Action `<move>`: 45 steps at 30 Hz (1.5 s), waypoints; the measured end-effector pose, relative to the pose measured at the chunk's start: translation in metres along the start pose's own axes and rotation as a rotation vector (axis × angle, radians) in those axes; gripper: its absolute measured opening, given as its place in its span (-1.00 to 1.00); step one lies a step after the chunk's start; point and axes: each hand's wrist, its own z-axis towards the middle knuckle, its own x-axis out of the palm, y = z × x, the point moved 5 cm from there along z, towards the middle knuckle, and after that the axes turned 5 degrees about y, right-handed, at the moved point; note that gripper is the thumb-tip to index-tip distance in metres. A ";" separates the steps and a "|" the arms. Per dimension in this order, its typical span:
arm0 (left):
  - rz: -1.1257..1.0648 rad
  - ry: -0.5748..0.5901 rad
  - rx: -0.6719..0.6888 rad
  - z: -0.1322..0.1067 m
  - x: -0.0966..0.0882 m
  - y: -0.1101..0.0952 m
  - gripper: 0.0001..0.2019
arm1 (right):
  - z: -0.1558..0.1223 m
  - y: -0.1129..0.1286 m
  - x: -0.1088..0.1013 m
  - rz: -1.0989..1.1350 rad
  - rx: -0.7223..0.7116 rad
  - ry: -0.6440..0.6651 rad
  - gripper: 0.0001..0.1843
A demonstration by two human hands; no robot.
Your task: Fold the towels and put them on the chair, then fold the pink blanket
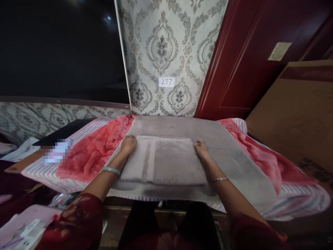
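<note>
A folded grey towel [169, 161] lies on a larger grey towel [229, 149] spread over a table. My left hand [128, 143] grips the folded towel's far left corner, fingers curled. My right hand [201, 148] grips its far right corner in the same way. Both wrists wear thin bangles.
A red fleece blanket [93, 152] and a striped cloth [299, 201] cover the table under the towels. A patterned wall with a label "277" [166, 82] stands behind. A dark screen [59, 48] is at the left, a red door [247, 59] and cardboard [293, 111] at the right.
</note>
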 end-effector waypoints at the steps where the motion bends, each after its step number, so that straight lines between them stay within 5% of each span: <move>1: 0.045 0.005 0.058 0.000 0.005 -0.009 -0.64 | -0.001 0.010 0.005 -0.051 -0.034 -0.001 -0.36; 3: 0.120 0.062 0.179 -0.002 0.025 -0.028 -0.57 | -0.009 0.036 0.029 -0.221 -0.143 0.065 -0.30; 6: 0.202 0.189 0.312 -0.016 0.065 -0.051 -0.53 | -0.040 0.073 0.089 -0.526 -0.363 0.329 -0.30; 10: 0.444 0.260 0.377 -0.037 0.100 -0.055 -0.42 | -0.080 0.087 0.137 -0.743 -0.431 0.531 -0.32; 15: 0.591 0.280 0.378 -0.041 0.106 -0.048 -0.38 | -0.071 0.072 0.117 -0.813 -0.406 0.586 -0.29; 21: 0.523 0.259 0.396 -0.034 0.107 -0.043 -0.37 | -0.033 0.013 0.049 -0.828 -0.164 0.426 -0.24; 25: 0.482 0.261 0.393 -0.033 0.108 -0.041 -0.39 | -0.031 -0.012 0.035 -0.771 -0.120 0.331 -0.23; 33: 0.382 0.231 0.371 -0.032 0.104 -0.040 -0.43 | -0.033 0.007 0.033 -0.806 -0.074 0.349 -0.25; 37: 0.335 0.142 0.319 -0.024 0.088 -0.035 -0.41 | -0.044 0.052 0.051 -0.834 -0.245 0.369 -0.29; 41: 0.382 0.160 0.297 -0.023 0.073 -0.030 -0.47 | -0.072 0.099 0.108 -0.755 -0.434 0.561 -0.29; 45: 0.492 0.187 0.267 -0.030 0.068 -0.022 -0.47 | -0.098 0.120 0.163 -0.726 -0.517 0.721 -0.28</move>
